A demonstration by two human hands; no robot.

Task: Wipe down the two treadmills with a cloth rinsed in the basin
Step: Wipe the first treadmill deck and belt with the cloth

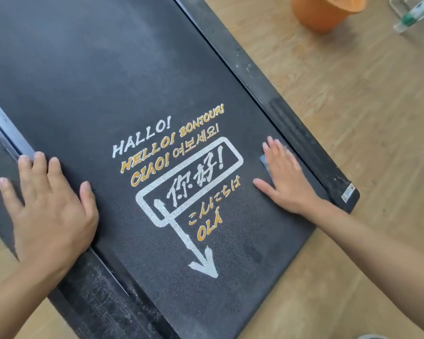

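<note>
On the treadmill belt (108, 81), near its right rail, the right hand (284, 177) presses a bluish cloth (264, 162) with flat fingers while the left hand (52, 204) lies spread and empty at the left edge; wiping seems the step in hand, next calling for strokes across the dusty belt.

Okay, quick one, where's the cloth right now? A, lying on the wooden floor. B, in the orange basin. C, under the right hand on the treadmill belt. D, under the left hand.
C: a corner of the grey-blue cloth pokes out from under the right hand, which lies flat on the treadmill belt; no cloth shows under the left hand.
</note>
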